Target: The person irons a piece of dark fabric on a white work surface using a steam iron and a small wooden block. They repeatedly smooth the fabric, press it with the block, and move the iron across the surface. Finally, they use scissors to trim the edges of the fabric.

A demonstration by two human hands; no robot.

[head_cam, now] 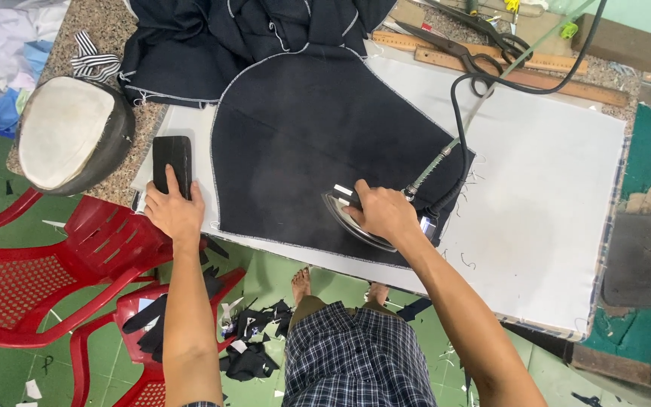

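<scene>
My right hand [383,212] grips the handle of an electric iron [348,218], which rests on the near edge of a dark navy fabric piece [318,143] with white stitched edges. The fabric lies flat on a white pressing board [551,166]. The iron's black cord [461,98] runs up and away to the far right. My left hand [172,209] holds a black rectangular block [172,161] on the board's left edge, just beside the fabric.
More dark fabric [212,38] is heaped at the back. A padded pressing ham [69,132] sits at the left. Scissors [461,45] and wooden rulers [521,71] lie at the far side. Red plastic chairs [62,271] and fabric scraps [254,339] are on the green floor.
</scene>
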